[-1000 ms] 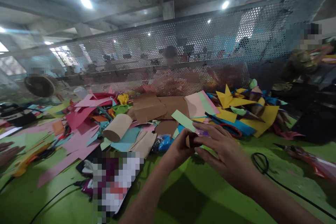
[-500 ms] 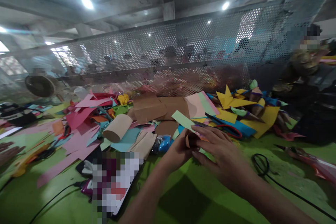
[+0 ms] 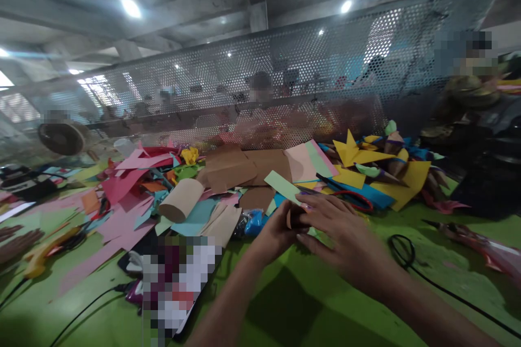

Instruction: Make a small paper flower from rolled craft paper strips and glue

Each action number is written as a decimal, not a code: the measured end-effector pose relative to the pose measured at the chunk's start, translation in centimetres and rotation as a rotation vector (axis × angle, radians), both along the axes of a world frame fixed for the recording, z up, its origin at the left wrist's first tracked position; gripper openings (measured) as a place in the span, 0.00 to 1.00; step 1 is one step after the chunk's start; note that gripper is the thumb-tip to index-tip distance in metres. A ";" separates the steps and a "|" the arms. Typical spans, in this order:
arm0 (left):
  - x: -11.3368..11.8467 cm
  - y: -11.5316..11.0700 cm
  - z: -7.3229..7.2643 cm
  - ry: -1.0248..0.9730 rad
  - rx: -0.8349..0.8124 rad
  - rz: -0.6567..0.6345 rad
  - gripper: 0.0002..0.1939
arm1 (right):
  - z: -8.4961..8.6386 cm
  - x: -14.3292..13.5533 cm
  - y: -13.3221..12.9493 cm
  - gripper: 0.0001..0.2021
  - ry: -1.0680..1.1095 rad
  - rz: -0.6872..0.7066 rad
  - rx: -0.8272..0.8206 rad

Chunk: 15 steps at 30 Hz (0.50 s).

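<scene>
Over the green table (image 3: 280, 303), my two hands meet around a small piece of rolled brown paper (image 3: 289, 219), mostly hidden by the fingers. My left hand (image 3: 277, 236) is closed on it from the left. From the right, my right hand (image 3: 336, 227) reaches over it, fingers bent and thumb below. Just beyond the fingers lie a pale green paper strip (image 3: 280, 185) and scissors with red handles (image 3: 358, 203). Left of my hands are a crinkled blue plastic packet (image 3: 254, 222) and a tan paper roll (image 3: 181, 199).
Brown paper sheets (image 3: 244, 169), pink scraps (image 3: 124, 222) and yellow paper shapes (image 3: 411, 187) cover the back. A pink glue gun (image 3: 484, 246) with a black cord lies right, a yellow glue gun (image 3: 52, 252) left beside another person's hand (image 3: 18, 241). A perforated metal screen (image 3: 228, 92) stands behind.
My hands stay together on the brown paper, with barely any shift of the fingers. The view has moved slightly. At far left, the other person's hand shows a little more.
</scene>
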<state>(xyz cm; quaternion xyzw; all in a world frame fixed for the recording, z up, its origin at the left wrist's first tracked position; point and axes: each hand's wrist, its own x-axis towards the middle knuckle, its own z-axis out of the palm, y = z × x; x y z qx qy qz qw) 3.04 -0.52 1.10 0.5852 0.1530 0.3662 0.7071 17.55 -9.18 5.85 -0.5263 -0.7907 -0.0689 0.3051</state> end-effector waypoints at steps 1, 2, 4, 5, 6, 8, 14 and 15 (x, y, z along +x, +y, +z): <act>0.0 0.0 0.0 0.017 0.008 0.011 0.18 | -0.1 0.0 0.0 0.10 -0.002 -0.001 -0.001; -0.1 0.0 0.1 0.027 0.026 0.013 0.18 | -0.2 -0.1 0.1 0.10 -0.008 -0.002 -0.008; -0.1 -0.1 0.2 0.037 0.066 -0.008 0.18 | -0.6 -0.1 0.3 0.10 -0.027 -0.002 -0.032; -0.2 -0.2 0.3 0.042 0.084 -0.021 0.18 | -0.8 -0.1 0.4 0.11 -0.032 -0.001 -0.042; -0.3 -0.2 0.4 0.051 0.099 -0.029 0.18 | -0.8 0.1 0.6 0.11 -0.027 0.008 -0.052; -0.4 -0.1 0.5 0.099 0.127 -0.015 0.17 | -0.5 0.7 0.8 0.11 0.024 0.044 -0.062; -1.5 1.4 0.3 0.340 0.279 0.157 0.14 | 1.8 4.6 0.7 0.10 0.316 -0.021 -0.096; -1.7 1.6 0.3 0.352 0.299 0.169 0.13 | 1.9 5.2 0.6 0.09 0.280 -0.053 -0.137</act>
